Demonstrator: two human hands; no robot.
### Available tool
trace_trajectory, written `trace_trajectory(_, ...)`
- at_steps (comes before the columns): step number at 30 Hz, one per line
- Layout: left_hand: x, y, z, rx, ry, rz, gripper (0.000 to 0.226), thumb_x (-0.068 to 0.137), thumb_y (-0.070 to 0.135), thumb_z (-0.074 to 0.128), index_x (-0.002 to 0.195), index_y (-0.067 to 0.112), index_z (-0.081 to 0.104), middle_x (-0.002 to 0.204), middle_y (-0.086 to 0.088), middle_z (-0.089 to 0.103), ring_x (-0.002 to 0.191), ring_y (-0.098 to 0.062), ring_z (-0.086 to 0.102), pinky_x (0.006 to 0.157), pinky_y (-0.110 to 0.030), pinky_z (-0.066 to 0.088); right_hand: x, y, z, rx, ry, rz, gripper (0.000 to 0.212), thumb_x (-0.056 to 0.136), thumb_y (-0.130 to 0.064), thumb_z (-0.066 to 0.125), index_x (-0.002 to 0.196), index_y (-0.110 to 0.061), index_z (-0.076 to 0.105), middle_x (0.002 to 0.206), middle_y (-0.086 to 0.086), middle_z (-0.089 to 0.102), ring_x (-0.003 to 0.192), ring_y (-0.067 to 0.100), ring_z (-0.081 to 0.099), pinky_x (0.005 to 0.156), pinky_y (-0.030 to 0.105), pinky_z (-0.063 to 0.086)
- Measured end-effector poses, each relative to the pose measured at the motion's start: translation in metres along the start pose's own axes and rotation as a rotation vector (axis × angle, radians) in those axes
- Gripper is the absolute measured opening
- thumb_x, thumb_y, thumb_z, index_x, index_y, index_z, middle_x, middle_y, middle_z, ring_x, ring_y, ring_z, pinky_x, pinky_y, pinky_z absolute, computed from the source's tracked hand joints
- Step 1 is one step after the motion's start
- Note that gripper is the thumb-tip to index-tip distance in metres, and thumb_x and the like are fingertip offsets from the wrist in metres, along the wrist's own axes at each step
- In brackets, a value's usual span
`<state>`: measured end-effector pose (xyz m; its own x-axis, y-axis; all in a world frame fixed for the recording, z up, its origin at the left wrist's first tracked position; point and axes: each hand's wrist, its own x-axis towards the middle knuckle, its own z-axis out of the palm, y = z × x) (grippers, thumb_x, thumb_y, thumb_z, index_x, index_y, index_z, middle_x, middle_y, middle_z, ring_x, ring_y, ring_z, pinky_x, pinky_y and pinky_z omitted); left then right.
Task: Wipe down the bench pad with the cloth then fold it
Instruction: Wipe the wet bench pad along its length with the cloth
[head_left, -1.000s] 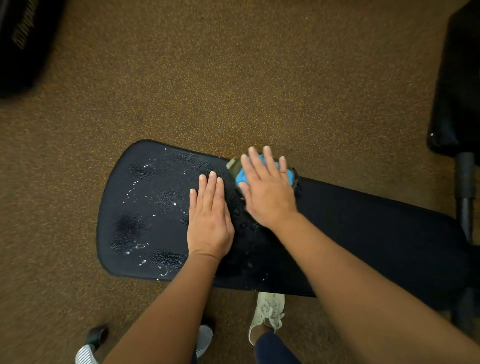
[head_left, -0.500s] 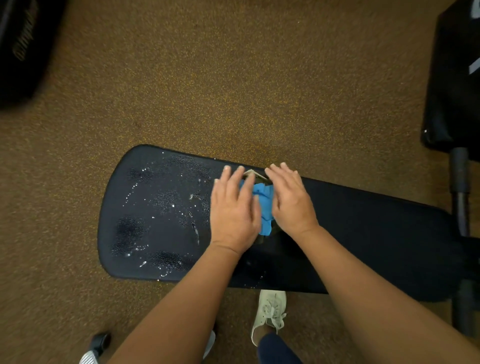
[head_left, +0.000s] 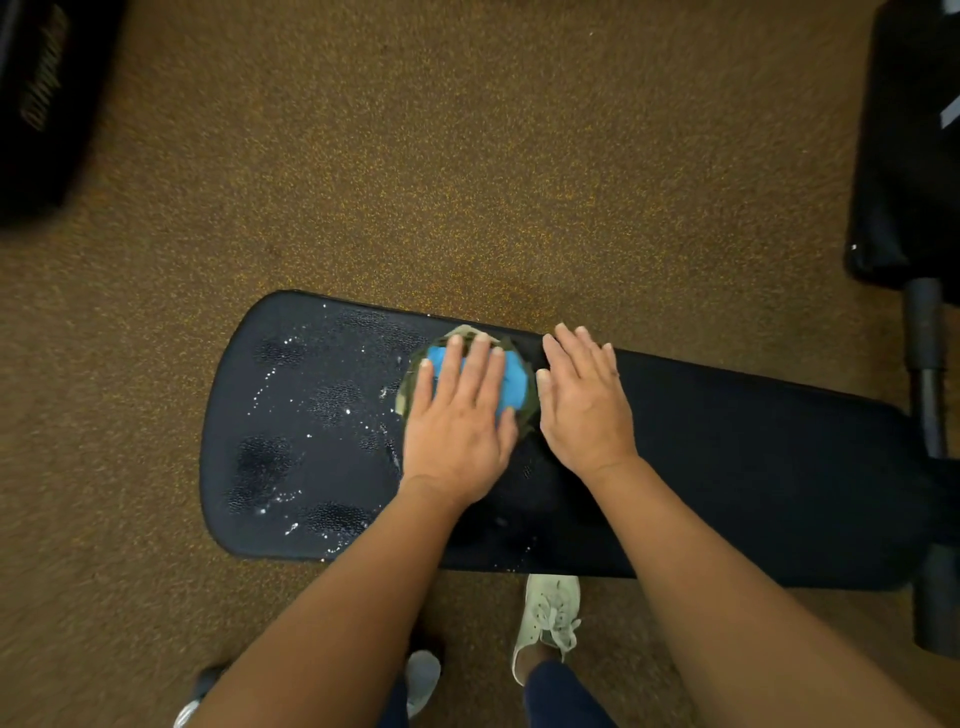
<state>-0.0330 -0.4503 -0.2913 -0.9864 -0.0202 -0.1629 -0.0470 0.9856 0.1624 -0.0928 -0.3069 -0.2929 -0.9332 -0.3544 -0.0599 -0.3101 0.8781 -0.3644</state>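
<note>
A long black bench pad (head_left: 727, 467) lies across the view, and its left end is speckled with wet droplets (head_left: 291, 395). A bunched cloth (head_left: 513, 382), blue with an olive patterned edge, sits on the pad near its far edge. My left hand (head_left: 460, 421) lies flat on the cloth with its fingers extended, pressing it onto the pad. My right hand (head_left: 584, 402) rests flat on the bare pad just right of the cloth, holding nothing. Most of the cloth is hidden under my left hand.
Brown speckled floor surrounds the bench. A black piece of equipment (head_left: 41, 104) sits at the upper left. Another black pad (head_left: 909, 156) and a dark frame tube (head_left: 927, 364) stand at the right. My white shoe (head_left: 550, 618) is below the pad's near edge.
The cloth passed from under my right hand to under my left hand. My right hand slid off it to the right onto the bare pad.
</note>
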Motion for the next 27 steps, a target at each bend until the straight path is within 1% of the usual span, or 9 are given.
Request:
trace_trajectory(5,-0.005,0.006,0.001,-0.027,-0.009,-0.187,0.062,0.093,0.044,0.031,0.150,0.020,0.028,0.158,-0.009,0.022,0.145,-0.036,0.014,0.111,-0.064,0.012,0.002,-0.008,0.001,-0.055,-0.029,0.028,0.053,0.097,-0.033,0.025,0.137,-0.006,0.047,0.145,0.014,0.043,0.139,0.032,0.033,0.114,0.049,0.018)
trace_trajectory(8,-0.006,0.000,0.001,0.034,-0.038,-0.051,0.062,0.094,0.052,0.031,0.149,0.024,0.029,0.158,-0.011,0.022,0.144,-0.040,0.014,0.108,-0.069,0.011,0.002,-0.010,0.005,-0.070,-0.029,0.025,0.053,0.097,-0.033,0.026,0.138,-0.007,0.046,0.146,0.015,0.041,0.139,0.033,0.032,0.114,0.050,0.017)
trace_trajectory(11,-0.001,-0.035,-0.004,0.136,-0.050,0.120,0.061,0.095,0.055,0.027,0.150,0.028,0.027,0.158,-0.005,0.022,0.145,-0.035,0.013,0.106,-0.072,0.010,-0.001,-0.008,0.007,-0.088,-0.026,0.016,0.052,0.097,-0.034,0.028,0.140,-0.007,0.043,0.149,0.015,0.038,0.140,0.033,0.029,0.115,0.050,0.016)
trace_trajectory(12,0.001,-0.040,-0.005,0.134,-0.035,0.108,0.060,0.095,0.054,0.027,0.149,0.028,0.027,0.158,-0.004,0.022,0.146,-0.034,0.013,0.106,-0.072,0.011,-0.001,-0.008,0.007,-0.095,-0.031,0.014,0.053,0.097,-0.034,0.027,0.141,-0.008,0.041,0.150,0.014,0.036,0.141,0.032,0.027,0.115,0.049,0.015)
trace_trajectory(16,-0.009,-0.009,-0.002,0.027,-0.023,-0.111,0.061,0.095,0.050,0.029,0.150,0.025,0.026,0.159,-0.008,0.019,0.146,-0.036,0.011,0.110,-0.066,0.011,-0.002,-0.009,0.005,-0.121,-0.053,0.021,0.055,0.097,-0.036,0.024,0.143,-0.009,0.038,0.152,0.013,0.033,0.143,0.031,0.024,0.116,0.048,0.013)
trace_trajectory(17,-0.015,-0.005,-0.001,0.027,-0.022,-0.105,0.061,0.095,0.050,0.030,0.149,0.023,0.027,0.158,-0.010,0.020,0.145,-0.037,0.013,0.111,-0.066,0.012,-0.001,-0.010,0.005,-0.126,-0.058,0.024,0.056,0.096,-0.036,0.024,0.143,-0.009,0.038,0.151,0.014,0.033,0.142,0.032,0.025,0.116,0.048,0.013)
trace_trajectory(21,-0.016,-0.039,-0.007,0.116,-0.042,0.086,0.061,0.095,0.053,0.028,0.149,0.024,0.032,0.156,-0.010,0.026,0.144,-0.036,0.018,0.110,-0.063,0.018,0.000,-0.010,0.005,-0.161,-0.070,0.024,0.055,0.096,-0.037,0.026,0.141,-0.009,0.040,0.148,0.016,0.037,0.140,0.034,0.028,0.115,0.050,0.015)
trace_trajectory(25,0.012,-0.034,-0.007,0.042,0.000,-0.212,0.061,0.095,0.049,0.026,0.150,0.021,0.027,0.158,-0.011,0.020,0.146,-0.036,0.010,0.113,-0.062,0.014,0.000,-0.011,0.005,-0.190,-0.067,0.027,0.055,0.096,-0.037,0.027,0.140,-0.008,0.041,0.147,0.016,0.039,0.139,0.034,0.030,0.115,0.052,0.015)
trace_trajectory(27,0.005,-0.020,-0.004,0.028,-0.004,-0.196,0.060,0.096,0.047,0.028,0.149,0.019,0.028,0.158,-0.012,0.021,0.145,-0.038,0.011,0.112,-0.063,0.013,-0.001,-0.012,0.005,-0.184,-0.064,0.031,0.055,0.095,-0.037,0.027,0.140,-0.009,0.042,0.147,0.015,0.039,0.139,0.034,0.030,0.115,0.053,0.014)
